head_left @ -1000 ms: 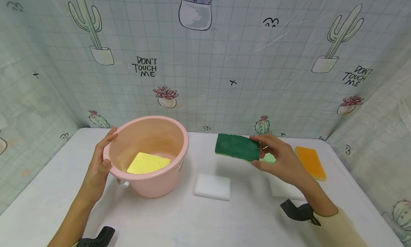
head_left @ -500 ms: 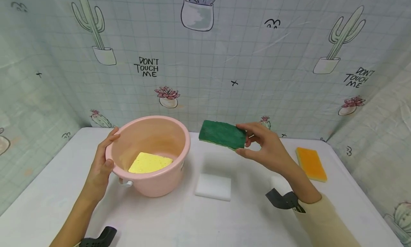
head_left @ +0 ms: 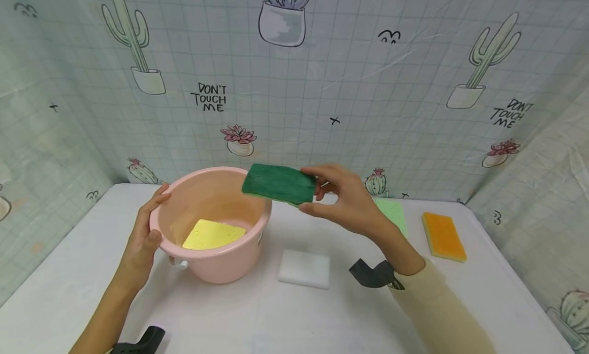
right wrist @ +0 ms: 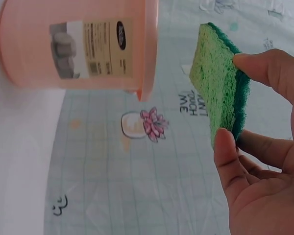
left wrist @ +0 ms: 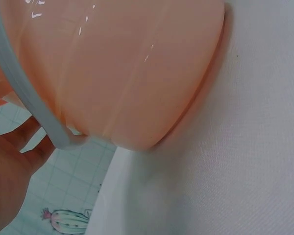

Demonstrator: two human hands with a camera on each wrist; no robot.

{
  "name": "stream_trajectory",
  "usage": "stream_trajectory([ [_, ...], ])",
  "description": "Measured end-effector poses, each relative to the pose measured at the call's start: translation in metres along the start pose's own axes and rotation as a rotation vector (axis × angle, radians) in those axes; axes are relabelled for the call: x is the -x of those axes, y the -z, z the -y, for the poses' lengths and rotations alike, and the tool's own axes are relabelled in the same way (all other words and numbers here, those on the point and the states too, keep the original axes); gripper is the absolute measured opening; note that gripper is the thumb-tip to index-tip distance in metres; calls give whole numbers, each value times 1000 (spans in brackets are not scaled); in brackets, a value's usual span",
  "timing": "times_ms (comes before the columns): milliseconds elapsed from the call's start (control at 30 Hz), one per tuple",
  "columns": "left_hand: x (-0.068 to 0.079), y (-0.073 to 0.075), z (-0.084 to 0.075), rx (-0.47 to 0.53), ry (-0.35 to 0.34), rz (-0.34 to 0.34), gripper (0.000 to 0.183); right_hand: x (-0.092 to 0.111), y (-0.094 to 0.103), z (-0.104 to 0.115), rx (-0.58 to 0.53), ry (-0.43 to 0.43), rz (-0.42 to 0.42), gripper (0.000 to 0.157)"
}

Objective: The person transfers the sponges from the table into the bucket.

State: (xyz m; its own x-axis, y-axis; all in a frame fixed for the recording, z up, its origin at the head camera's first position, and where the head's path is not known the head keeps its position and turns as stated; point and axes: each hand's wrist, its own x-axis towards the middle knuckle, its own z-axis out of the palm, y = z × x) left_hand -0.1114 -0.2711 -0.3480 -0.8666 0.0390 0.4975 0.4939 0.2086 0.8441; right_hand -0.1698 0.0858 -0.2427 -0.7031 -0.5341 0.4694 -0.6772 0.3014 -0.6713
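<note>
A pink bucket (head_left: 221,267) stands at the left of the table, and a yellow sponge (head_left: 212,235) lies inside it. My left hand (head_left: 143,239) grips the bucket's left rim, thumb on the near side and fingers on the outer wall. Between thumb and fingers my right hand (head_left: 345,200) pinches one end of a green scrub sponge (head_left: 278,183). The sponge is held in the air, its far end overlapping the bucket's right rim in the head view. In the right wrist view its light green porous side and dark green scouring side both show, above the rim.
A white sponge (head_left: 304,268) lies on the white table (head_left: 276,323) right of the bucket. Farther right are a light green sponge (head_left: 392,214), partly behind the right arm, and an orange sponge (head_left: 444,236). A printed cloth (head_left: 294,88) hangs behind the table.
My right hand has carried the green scrub sponge left and slightly up, from over the table's right half to the bucket's right rim. The left hand keeps its grip on the bucket.
</note>
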Motion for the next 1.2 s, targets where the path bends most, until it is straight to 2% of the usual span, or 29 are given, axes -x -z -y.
stream_trajectory([
  [133,-1,0,0,22,-6,6,63,-12,-12,-11,-3,22,12,54],
  [233,0,0,0,1,9,6,63,-19,-20,-15,1,47,15,55],
  [400,0,-2,-5,-65,52,-1,61,-28,-34,-10,-11,48,32,56],
  [433,-1,-2,-6,-64,50,-1,62,-30,-36,-3,-20,38,44,55],
  [633,0,0,-2,-51,40,3,63,-40,-60,5,-17,32,88,55],
  [733,1,0,0,-63,57,0,63,-45,-70,1,7,45,93,55],
  [1000,0,1,1,-17,4,16,64,-54,-90,0,112,7,152,59],
  [1200,0,2,2,-22,6,14,63,-57,-103,4,190,-13,221,62],
])
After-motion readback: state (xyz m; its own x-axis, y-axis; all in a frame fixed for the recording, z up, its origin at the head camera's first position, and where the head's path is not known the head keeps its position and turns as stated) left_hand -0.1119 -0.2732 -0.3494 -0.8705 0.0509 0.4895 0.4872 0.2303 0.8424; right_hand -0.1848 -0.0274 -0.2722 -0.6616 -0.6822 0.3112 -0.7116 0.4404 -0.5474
